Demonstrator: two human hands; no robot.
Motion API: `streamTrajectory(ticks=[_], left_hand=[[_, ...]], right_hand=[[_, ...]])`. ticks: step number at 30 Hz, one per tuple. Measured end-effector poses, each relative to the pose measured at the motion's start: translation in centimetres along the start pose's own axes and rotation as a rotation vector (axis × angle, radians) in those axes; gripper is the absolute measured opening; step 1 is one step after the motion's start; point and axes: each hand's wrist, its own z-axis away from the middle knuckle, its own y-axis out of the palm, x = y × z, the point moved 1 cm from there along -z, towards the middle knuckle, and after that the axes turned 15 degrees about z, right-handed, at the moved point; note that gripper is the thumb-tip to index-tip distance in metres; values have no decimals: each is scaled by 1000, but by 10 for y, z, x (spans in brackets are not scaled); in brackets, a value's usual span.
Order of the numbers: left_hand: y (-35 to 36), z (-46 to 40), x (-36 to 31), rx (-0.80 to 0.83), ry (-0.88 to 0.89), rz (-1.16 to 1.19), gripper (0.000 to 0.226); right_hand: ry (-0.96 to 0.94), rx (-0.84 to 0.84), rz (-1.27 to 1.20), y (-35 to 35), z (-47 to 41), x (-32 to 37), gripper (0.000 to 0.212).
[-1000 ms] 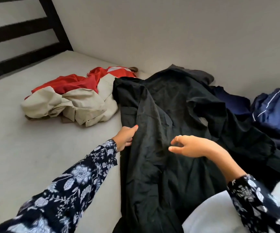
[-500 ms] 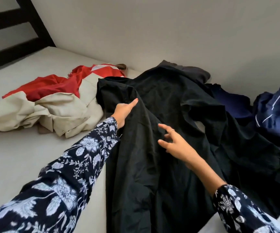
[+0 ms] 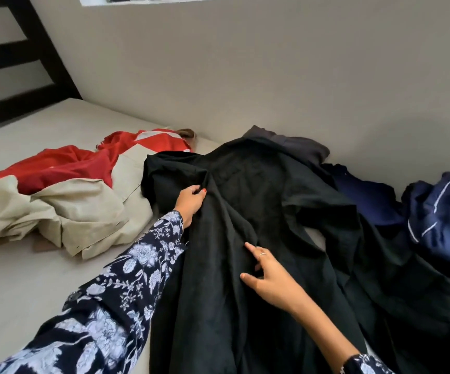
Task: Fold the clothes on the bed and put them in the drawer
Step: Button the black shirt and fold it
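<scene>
Black garment point(image 3: 259, 211) is the piece in hand, spread lengthwise on the bed point(image 3: 29, 279), long axis running from the near edge away toward the wall point(image 3: 272, 76).

Left hand point(image 3: 191, 202): at the upper left part of the black garment, fingers curled, pinching a ridge of cloth beside the left sleeve. It's the farther-reaching one, closer to the collar end. Right hand point(image 3: 269, 273): lower, near the garment's middle, index finger and thumb spread and touching the fabric, other fingers loosely bent, no grip that I can see. A raised crease runs between the two hands, roughly along the long axis.

Judgement: next move looks like flattening or folding along that crease, left hand leading since it already has cloth.

Relative to the black garment: beige garment point(image 3: 70, 217) just left, touching its left edge, with a red garment point(image 3: 78, 168) lying on the beige one's far side; navy clothes point(image 3: 440, 220) right, partly under its right side.

Versus half a second ago: left hand has gone from flat on the cloth to pinching it, and moved further up toward the collar. Right hand has stayed mid-garment, fingers still open. Other piles unmoved.
</scene>
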Motion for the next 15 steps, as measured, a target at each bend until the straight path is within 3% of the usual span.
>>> streamTrajectory(ticks=[5,9,12,15], left_hand=[[4,19,-11,-14,80,-315,51],[4,49,-14,-6,146,-515,68],[-2,69,-18,-8,154,-633,67],[3,88,-33,12,214,-667,64]], right_hand=[[72,-155,-2,-19,5,6,47],[253,-290,331,-43,40,1,19],[375,-279,400,-64,74,-15,21],[547,-507,547,-83,115,-36,36]])
